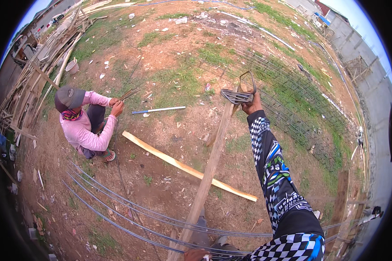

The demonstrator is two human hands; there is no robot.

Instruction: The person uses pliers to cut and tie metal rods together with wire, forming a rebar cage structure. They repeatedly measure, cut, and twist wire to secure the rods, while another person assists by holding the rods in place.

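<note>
At the far end of a long wooden plank (208,178), my right hand (252,105) is closed on a bundle of bent steel stirrups (237,96). One stirrup in the bundle stands up, its squarish loop above my fingers. My left hand (196,255) shows only in part at the bottom edge, beside the plank's near end and several long steel bars (150,222); its fingers are hard to make out. The bars cross the plank low in the view and curve away to the left.
A co-worker in a pink top (88,130) squats at the left, holding thin rods (128,94). Behind the plank lies a pale wood strip (183,167), with a blue-and-white stick (159,110) farther off. Rebar cages (292,100) lie at right; lumber (35,82) is piled left.
</note>
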